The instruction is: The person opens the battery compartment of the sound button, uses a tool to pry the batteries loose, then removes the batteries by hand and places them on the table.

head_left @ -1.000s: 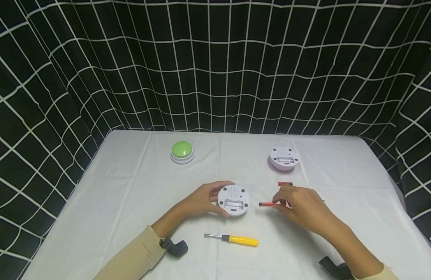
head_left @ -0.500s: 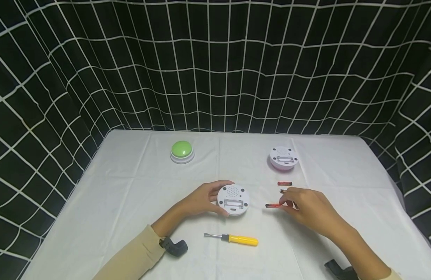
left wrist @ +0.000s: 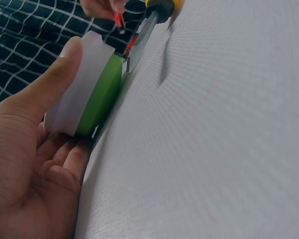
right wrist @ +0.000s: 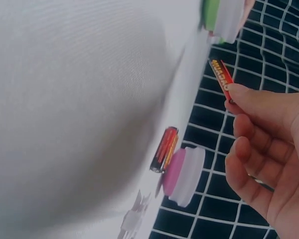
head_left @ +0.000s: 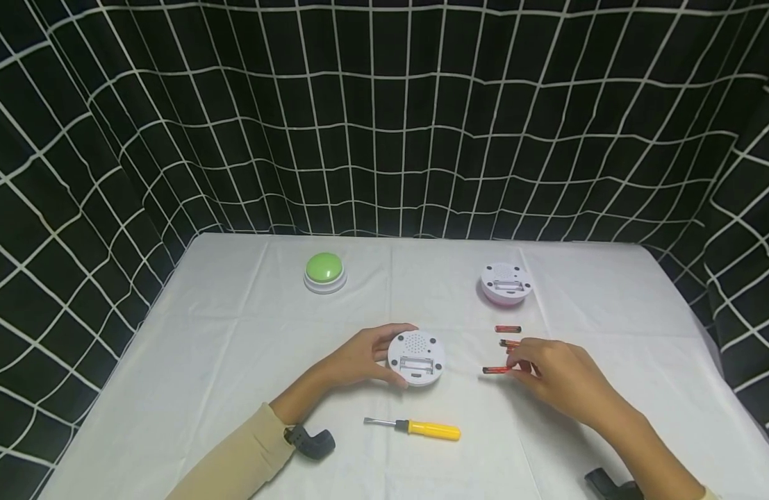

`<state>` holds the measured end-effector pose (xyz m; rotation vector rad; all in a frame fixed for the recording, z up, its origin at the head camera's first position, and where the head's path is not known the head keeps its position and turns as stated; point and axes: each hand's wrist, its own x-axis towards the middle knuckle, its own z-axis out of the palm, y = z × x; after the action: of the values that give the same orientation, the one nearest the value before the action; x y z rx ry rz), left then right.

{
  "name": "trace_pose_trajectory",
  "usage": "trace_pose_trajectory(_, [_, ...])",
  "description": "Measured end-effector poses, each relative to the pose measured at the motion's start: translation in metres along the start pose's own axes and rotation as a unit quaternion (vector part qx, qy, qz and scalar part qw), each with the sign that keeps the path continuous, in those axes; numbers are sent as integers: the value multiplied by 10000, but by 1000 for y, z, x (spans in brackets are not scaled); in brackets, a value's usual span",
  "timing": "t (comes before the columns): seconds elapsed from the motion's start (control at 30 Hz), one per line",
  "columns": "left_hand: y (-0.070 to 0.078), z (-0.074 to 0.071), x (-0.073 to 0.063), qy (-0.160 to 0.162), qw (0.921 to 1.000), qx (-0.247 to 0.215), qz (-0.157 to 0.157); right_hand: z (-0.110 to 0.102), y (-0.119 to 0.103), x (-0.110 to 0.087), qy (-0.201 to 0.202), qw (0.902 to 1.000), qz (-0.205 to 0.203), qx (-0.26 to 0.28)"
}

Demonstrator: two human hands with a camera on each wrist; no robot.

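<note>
My left hand [head_left: 367, 357] grips the edge of a round white buzzer [head_left: 415, 340] lying upside down, its uncovered battery compartment facing up. In the left wrist view its green dome [left wrist: 100, 94] is turned down against the cloth. To its right, my right hand [head_left: 562, 375] pinches a red and black battery [head_left: 494, 370] by one end between thumb and fingertip. That battery [right wrist: 221, 74] points away from the fingertips in the right wrist view, clear of the cloth. More red batteries [head_left: 508, 329] lie just beyond the right hand, partly hidden by its fingers.
A yellow-handled screwdriver [head_left: 433, 430] lies in front of the buzzer. A pink buzzer [head_left: 506, 283] stands upside down at the back right, a green one [head_left: 324, 269] upright at the back left. A clear plastic piece [right wrist: 132, 219] lies on the white cloth. Dark grid-patterned curtain surrounds the table.
My right hand has drawn back to the right and slightly nearer with the battery, uncovering another battery on the cloth. My left hand and its buzzer have stayed in place.
</note>
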<state>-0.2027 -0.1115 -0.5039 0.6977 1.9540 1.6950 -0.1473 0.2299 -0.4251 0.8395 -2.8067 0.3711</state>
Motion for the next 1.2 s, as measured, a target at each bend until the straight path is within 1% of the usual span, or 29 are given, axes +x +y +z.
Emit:
trace_pose_trajectory(0.13, [1, 0, 0, 7, 10000, -42, -2, -1, 4, -2, 8, 10000, 86, -25])
trace_pose_trajectory(0.37, [3, 0, 0, 2, 9999, -71, -85, -2, 15, -4, 142, 9997, 163, -73])
trace_pose_trajectory(0.63, [3, 1, 0, -15, 9999, -85, -57, -2, 25, -7, 26, 9992, 384, -99])
trace_pose_trajectory(0.9, [2, 0, 0, -15, 10000, -51, -49, 1, 33, -8, 2, 9985, 527, -118])
trace_pose_trajectory(1.2, [0, 0, 1, -19, 10000, -22, -2, 4, 36, -8, -227, 9974, 685, -55])
